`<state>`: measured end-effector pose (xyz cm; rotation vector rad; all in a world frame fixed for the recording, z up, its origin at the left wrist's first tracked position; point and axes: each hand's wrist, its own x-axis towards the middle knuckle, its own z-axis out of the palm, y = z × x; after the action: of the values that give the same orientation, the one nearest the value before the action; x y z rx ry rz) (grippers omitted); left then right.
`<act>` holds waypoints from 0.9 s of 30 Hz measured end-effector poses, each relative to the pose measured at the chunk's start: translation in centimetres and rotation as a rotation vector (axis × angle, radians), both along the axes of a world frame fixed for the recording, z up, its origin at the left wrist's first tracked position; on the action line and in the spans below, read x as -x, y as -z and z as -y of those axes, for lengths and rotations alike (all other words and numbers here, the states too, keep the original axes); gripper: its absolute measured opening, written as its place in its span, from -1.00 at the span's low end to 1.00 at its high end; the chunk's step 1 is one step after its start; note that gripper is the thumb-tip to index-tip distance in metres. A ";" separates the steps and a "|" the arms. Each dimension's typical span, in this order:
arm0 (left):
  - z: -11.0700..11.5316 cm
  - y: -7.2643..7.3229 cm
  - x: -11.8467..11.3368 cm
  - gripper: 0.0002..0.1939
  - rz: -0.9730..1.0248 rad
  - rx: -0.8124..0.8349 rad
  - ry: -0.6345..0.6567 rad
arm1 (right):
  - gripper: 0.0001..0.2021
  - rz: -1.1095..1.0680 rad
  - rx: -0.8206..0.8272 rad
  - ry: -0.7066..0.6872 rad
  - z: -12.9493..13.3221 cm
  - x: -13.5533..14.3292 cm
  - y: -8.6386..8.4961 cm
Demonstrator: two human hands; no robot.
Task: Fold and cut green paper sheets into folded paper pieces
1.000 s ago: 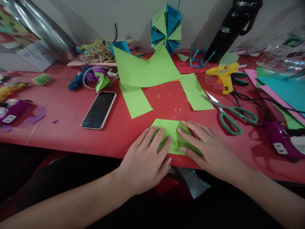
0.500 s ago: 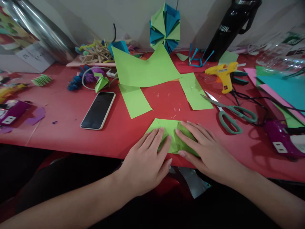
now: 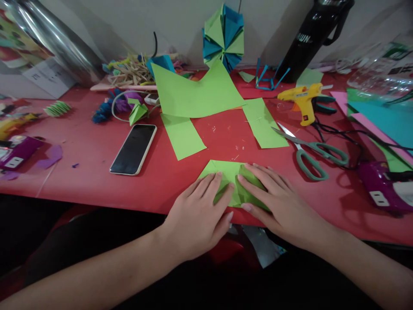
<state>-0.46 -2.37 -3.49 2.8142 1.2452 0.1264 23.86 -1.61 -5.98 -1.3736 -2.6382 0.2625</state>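
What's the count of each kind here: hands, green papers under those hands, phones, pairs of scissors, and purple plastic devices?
Hands: 2 (left hand, right hand)
Green paper under them: 1
Phone: 1
Pair of scissors: 1
Purple plastic devices: 2 (left device, right device)
Total: 7

Head-worn view, forward and down

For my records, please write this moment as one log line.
left hand: fingers on green paper | right hand: fingers on same paper | around: phone, scissors, red table
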 end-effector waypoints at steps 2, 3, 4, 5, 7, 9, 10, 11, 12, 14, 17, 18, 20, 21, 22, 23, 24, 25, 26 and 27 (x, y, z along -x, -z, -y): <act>0.0 0.1 -0.2 -0.46 -0.014 -0.007 -0.005 | -0.44 -0.003 0.007 0.002 0.0 0.0 0.0; 0.0 0.1 -0.3 -0.46 -0.023 -0.010 -0.009 | -0.44 -0.003 0.010 0.004 0.0 0.1 0.0; 0.0 0.1 -0.4 -0.45 -0.033 -0.011 -0.015 | -0.44 -0.003 0.014 0.008 0.0 0.1 0.0; 0.0 0.1 -0.6 -0.44 -0.042 -0.013 -0.021 | -0.44 -0.003 0.017 0.012 0.0 0.1 0.0; 0.0 0.0 -0.9 -0.42 -0.058 -0.022 -0.030 | -0.44 -0.008 0.023 0.015 0.0 0.0 0.0; 0.0 0.0 -1.2 -0.40 -0.069 -0.034 -0.037 | -0.44 -0.017 0.028 0.017 0.0 0.0 0.0; 0.0 0.0 -1.3 -0.39 -0.073 -0.038 -0.041 | -0.44 -0.021 0.032 0.018 0.0 -0.1 0.0; 0.0 0.0 -1.5 -0.38 -0.077 -0.042 -0.045 | -0.43 -0.023 0.037 0.020 0.0 -0.1 0.0; 0.0 0.0 -1.6 -0.38 -0.082 -0.044 -0.049 | -0.43 -0.023 0.046 0.021 0.0 -0.1 -0.1; 0.0 0.0 -1.8 -0.37 -0.088 -0.050 -0.056 | -0.41 -0.023 0.064 0.018 0.0 -0.2 -0.1; 0.0 -0.1 -2.1 -0.38 -0.093 -0.049 -0.056 | -0.37 -0.023 0.092 0.008 0.0 -0.3 -0.3; 0.0 -0.2 -2.1 -0.38 -0.097 -0.047 -0.055 | -0.37 -0.021 0.101 0.007 0.0 -0.3 -0.4; 0.0 -0.2 -2.2 -0.38 -0.109 -0.052 -0.048 | -0.37 -0.013 0.120 0.005 -0.1 -0.6 -0.6; 0.0 -0.2 -2.2 -0.38 -0.115 -0.059 -0.047 | -0.38 -0.009 0.132 0.005 -0.2 -0.7 -0.6; 0.0 -0.1 -2.2 -0.38 -0.119 -0.069 -0.044 | -0.39 -0.007 0.144 0.006 -0.3 -0.9 -0.7; 0.0 -0.1 -2.2 -0.37 -0.120 -0.079 -0.044 | -0.39 -0.006 0.154 0.010 -0.4 -1.1 -0.7; 0.0 0.0 -2.2 -0.37 -0.121 -0.086 -0.044 | -0.39 -0.004 0.159 0.012 -0.5 -1.3 -0.8; 0.0 0.0 -2.3 -0.36 -0.122 -0.090 -0.045 | -0.38 -0.001 0.157 0.012 -0.5 -1.4 -0.8; 0.0 0.1 -2.3 -0.36 -0.124 -0.091 -0.046 | -0.37 0.005 0.146 0.010 -0.6 -1.6 -0.8; 0.0 0.1 -2.3 -0.36 -0.126 -0.091 -0.046 | -0.35 0.015 0.127 0.002 -0.6 -1.7 -0.8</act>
<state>1.81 -2.39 -3.59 2.9126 1.3636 0.0085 25.52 -0.96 -5.20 -1.4206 -2.6731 0.4285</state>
